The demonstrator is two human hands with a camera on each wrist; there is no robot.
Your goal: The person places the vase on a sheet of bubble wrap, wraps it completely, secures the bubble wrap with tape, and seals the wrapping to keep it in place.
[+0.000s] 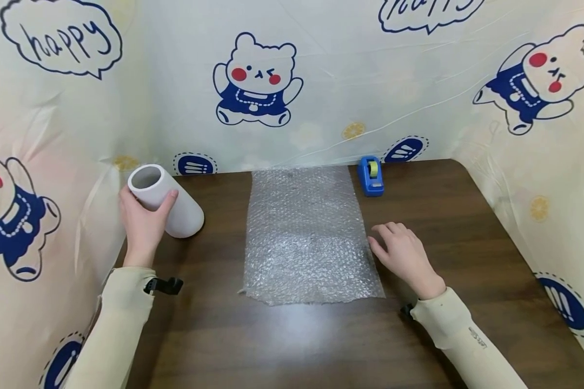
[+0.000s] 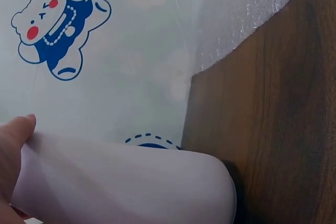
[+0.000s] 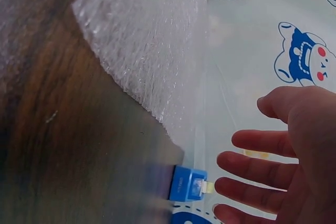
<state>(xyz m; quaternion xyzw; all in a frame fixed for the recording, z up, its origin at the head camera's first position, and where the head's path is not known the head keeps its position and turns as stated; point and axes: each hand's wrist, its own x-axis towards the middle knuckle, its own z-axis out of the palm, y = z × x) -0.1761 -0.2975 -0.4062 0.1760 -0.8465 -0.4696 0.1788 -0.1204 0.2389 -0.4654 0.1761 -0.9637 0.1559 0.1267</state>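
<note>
At the table's left side my left hand (image 1: 143, 224) grips a white cylindrical vase (image 1: 182, 213) near its open mouth, thumb on the near side and fingers behind. The vase leans toward the upper left, its rounded base low over the wood; in the left wrist view the vase body (image 2: 131, 182) fills the bottom. A sheet of bubble wrap (image 1: 306, 232) lies flat in the middle of the table. Beside its right edge is my right hand (image 1: 404, 256), holding nothing. The right wrist view shows that hand's fingers (image 3: 257, 166) spread and loosely extended.
A blue tape dispenser (image 1: 371, 175) with a yellowish roll stands at the back, just right of the bubble wrap. The brown wooden table (image 1: 297, 346) is bordered at the back and sides by a hanging pale curtain (image 1: 321, 97) printed with bears.
</note>
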